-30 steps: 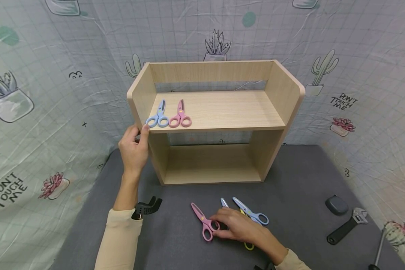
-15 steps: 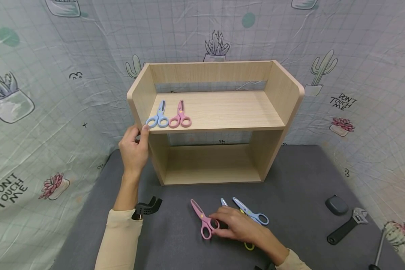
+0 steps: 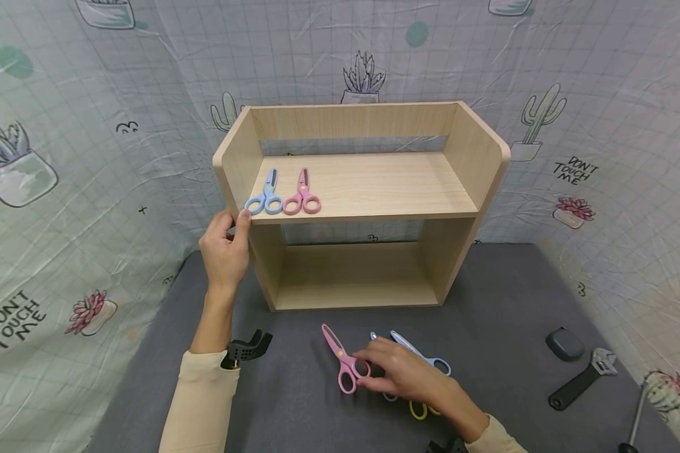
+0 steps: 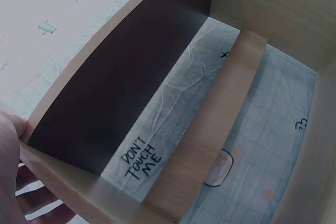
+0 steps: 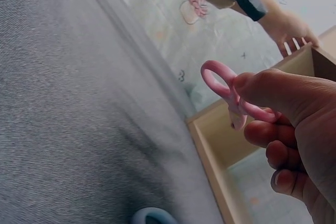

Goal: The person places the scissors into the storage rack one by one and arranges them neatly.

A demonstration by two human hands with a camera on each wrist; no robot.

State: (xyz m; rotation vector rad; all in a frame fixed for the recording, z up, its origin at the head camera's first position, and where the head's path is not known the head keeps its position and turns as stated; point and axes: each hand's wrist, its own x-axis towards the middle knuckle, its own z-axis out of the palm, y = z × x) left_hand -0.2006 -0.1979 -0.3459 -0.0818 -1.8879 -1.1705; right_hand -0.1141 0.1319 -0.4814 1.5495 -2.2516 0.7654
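In the head view my left hand (image 3: 223,251) grips the left side of a two-tier wooden shelf (image 3: 385,182), thumb at the front edge of the upper board. The left wrist view has the fingers (image 4: 47,211) around the panel's outer side. My right hand (image 3: 399,374) pinches pink scissors (image 3: 333,340) by a handle loop, blades pointing away, above the dark table (image 3: 294,402). Partly hidden beneath that hand lie blue scissors (image 3: 410,345), a yellow-handled pair (image 3: 412,411) and another pale blue tip (image 3: 373,336). Blue scissors (image 3: 269,189) and pink scissors (image 3: 303,185) lie side by side on the upper board.
To the right on the table are a small black rounded object (image 3: 565,344), an adjustable wrench (image 3: 580,380) and a thin metal shaft with a dark handle (image 3: 637,415). Printed cloth (image 3: 164,63) hangs around the back and sides.
The right hand has risen slightly with the pink scissors, moving a little toward the shelf. More of the yellow handles now shows below it. The left hand has stayed in place.
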